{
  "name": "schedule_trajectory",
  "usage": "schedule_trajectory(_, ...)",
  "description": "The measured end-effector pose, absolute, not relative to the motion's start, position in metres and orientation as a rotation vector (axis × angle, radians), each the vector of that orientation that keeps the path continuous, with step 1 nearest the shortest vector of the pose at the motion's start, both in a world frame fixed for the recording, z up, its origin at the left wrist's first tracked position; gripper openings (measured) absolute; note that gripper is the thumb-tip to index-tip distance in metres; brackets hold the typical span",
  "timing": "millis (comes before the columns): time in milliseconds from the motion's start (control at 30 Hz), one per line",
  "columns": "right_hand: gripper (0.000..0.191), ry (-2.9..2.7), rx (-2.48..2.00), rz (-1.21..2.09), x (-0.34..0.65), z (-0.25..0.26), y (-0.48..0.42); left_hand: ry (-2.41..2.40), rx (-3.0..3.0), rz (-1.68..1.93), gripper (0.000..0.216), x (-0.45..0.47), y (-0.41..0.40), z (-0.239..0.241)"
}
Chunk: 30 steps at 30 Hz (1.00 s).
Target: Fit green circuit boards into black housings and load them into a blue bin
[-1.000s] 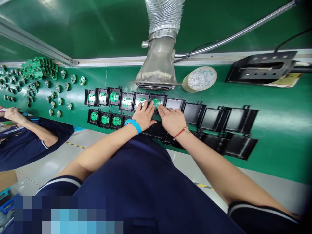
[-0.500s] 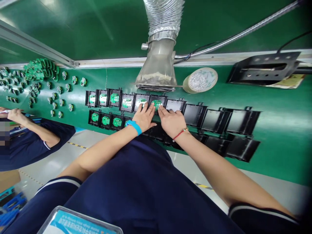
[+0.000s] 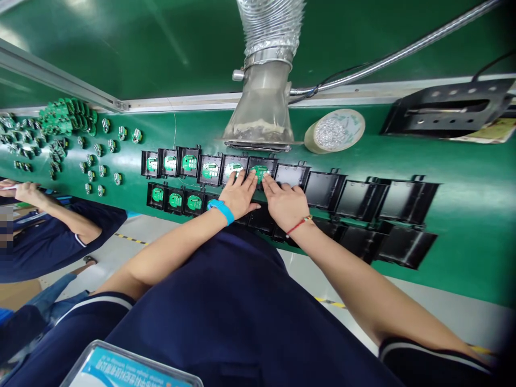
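Green circuit board (image 3: 260,170) is sitting in a black case (image 3: 271,166), just on the near side of the clear hood (image 3: 260,115). Left hand (image 3: 238,194) has its fingers loosely spread, index tip at the board's edge; right hand (image 3: 287,207) has its front fingers stretched onto it, others curled. Tape roll (image 3: 335,131) sits right of the hood.

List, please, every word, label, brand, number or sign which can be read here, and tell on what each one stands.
No text can be quoted with certainty.
Badge at the bottom: upside-down rows of characters, too small and blurred to read.
Round roll on the bench: green marks, too blurred to read.
Green circuit boards in the black housings: pale marks, too small to tell whether they are lettering.
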State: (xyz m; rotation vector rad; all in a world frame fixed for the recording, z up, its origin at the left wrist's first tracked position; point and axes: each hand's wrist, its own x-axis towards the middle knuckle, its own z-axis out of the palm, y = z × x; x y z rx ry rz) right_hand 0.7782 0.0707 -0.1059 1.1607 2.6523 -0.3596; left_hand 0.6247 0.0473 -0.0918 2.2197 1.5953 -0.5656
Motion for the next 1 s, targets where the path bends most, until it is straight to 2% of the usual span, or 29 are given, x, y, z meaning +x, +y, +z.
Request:
schedule_trajectory(667, 0.042, 2.671, 1.163, -0.286, 0.77, -0.109, 0.082, 1.615, 2.279, -0.544, 0.071, 0.626, 0.051, -0.098)
schedule_trajectory(867, 0.043, 2.772, 1.233, -0.208, 0.775, -0.1, 0.083, 1.589, 2.358, -0.186, 0.059, 0.606, 0.038, -0.083)
schedule_trajectory(1000, 0.042, 2.806, 1.431, -0.315, 0.774, -0.098, 0.067, 1.682, 2.253, 0.162, 0.042, 0.54, 0.007, -0.073)
